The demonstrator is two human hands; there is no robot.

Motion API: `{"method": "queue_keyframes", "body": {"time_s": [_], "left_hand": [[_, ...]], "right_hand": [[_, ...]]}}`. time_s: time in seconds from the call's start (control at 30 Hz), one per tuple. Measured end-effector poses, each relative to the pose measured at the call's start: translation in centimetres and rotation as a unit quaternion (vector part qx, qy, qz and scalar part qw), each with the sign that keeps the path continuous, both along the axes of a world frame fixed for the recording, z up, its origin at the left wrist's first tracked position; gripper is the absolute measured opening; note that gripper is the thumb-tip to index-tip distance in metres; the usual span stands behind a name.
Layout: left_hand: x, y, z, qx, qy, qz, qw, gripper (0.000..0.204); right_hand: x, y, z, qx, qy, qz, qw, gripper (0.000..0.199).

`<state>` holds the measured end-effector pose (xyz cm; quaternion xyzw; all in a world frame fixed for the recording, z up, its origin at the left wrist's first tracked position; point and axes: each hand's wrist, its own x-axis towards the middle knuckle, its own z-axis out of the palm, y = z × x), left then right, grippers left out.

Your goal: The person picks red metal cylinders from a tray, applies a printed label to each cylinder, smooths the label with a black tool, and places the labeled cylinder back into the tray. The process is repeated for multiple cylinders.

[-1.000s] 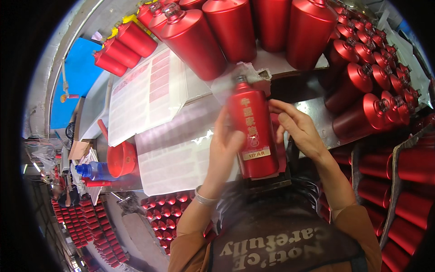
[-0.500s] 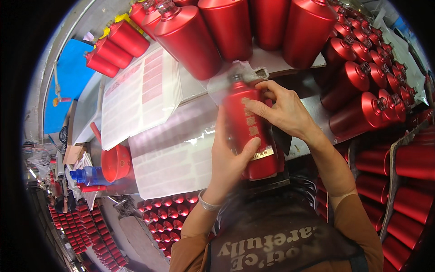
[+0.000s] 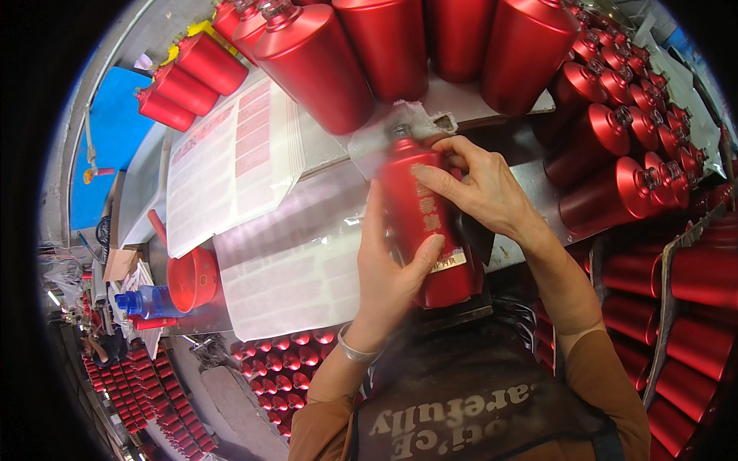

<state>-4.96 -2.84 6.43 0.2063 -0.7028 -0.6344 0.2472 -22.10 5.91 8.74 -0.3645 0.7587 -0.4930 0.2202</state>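
Red matte glass bottle (image 3: 427,223) with gold lettering and a small pale label near its base is held upright in the near middle of the scene, just above the dark apron's top edge. A label already appears stuck low on its front; whether more pressing or smoothing is left cannot be told. The left hand (image 3: 392,269) is wrapped around the bottle's lower body from the left, thumb laid across the pale label. The right hand (image 3: 480,188) is closed over the shoulder from the right, fingers spread across the lettering. Sheets of pale labels (image 3: 254,207) lie to the left, and rows of large red bottles (image 3: 384,54) stand at the far side.
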Motion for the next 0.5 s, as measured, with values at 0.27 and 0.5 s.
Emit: {"method": "queue_keyframes", "body": {"time_s": [0.27,0.5], "left_hand": [[-0.07,0.14,0.06,0.001,-0.010,0.007,1.000,0.094],[0.10,0.13,-0.18,-0.003,-0.010,0.002,1.000,0.093]], "right_hand": [[-0.06,-0.24,0.07,0.007,-0.016,-0.012,1.000,0.066],[0.02,0.10,0.16,0.029,0.018,-0.006,0.999,0.064]]}}
